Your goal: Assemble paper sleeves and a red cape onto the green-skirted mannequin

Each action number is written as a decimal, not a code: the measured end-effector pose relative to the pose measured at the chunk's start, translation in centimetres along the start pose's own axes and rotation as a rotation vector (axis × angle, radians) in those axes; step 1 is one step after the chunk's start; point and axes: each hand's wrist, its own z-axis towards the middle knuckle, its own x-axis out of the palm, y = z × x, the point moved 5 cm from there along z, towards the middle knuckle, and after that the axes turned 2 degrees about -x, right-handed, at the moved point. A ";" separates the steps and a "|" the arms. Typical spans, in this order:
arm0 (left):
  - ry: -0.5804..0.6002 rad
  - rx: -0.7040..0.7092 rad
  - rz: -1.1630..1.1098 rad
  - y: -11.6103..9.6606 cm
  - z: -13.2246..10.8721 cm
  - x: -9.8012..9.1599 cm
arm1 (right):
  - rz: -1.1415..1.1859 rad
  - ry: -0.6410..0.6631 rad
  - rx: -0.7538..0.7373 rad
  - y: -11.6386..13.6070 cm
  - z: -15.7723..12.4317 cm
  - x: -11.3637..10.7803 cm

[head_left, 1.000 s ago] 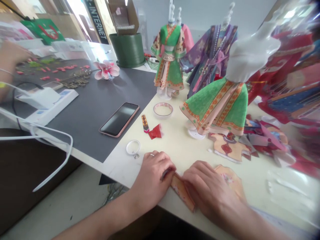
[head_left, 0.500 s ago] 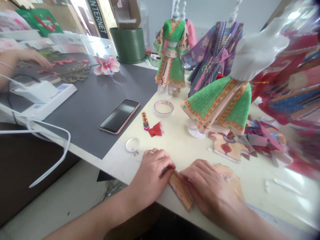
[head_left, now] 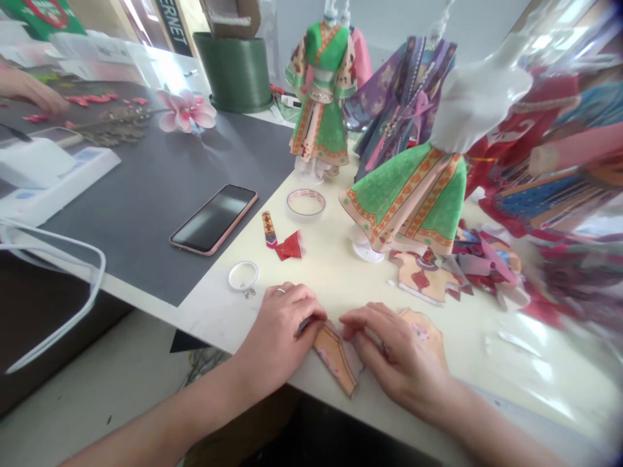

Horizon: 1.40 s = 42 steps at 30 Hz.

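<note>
Close to the table's front edge, my left hand has its thumb and fingers closed on the upper end of a tan cloth piece with a dark outline and small pink flowers. A small dark object shows under those fingers; I cannot make out its kind. My right hand is just right of the piece, fingers bent and thumb apart from the index finger, over its pale edge. Partly behind the right hand lies another tan flowered piece. A red scrap and a narrow patterned strip lie farther back.
Doll forms in green clothes and a green skirt stand behind. Two tape rolls, a clear one and a white one, lie leftward of a cloth pile. A phone is left; another person's hand works beyond.
My right hand's fingertips have drawn back slightly from the tan piece, showing more of its pale edge. My left hand keeps its hold. The whole view has shifted, so things appear farther left.
</note>
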 end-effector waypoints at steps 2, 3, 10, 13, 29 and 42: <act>0.003 0.002 -0.003 0.0 0.0 0.0 | 0.002 -0.007 0.019 0.0 0.0 -0.2; 0.004 0.002 -0.005 0.0 0.0 0.0 | -0.007 -0.012 0.026 0.0 0.0 -0.3; 0.002 0.002 -0.006 0.0 0.1 0.0 | 0.007 -0.024 0.015 -0.2 -0.1 -0.2; 0.001 -0.003 -0.008 0.0 0.0 -0.1 | -0.010 -0.031 0.015 -0.2 -0.2 -0.1; 0.003 -0.011 -0.003 0.2 0.0 0.1 | -0.106 -0.001 -0.141 0.2 0.0 0.9; 0.018 0.003 0.000 0.0 0.0 -0.1 | -0.171 0.041 -0.185 0.5 -0.1 1.0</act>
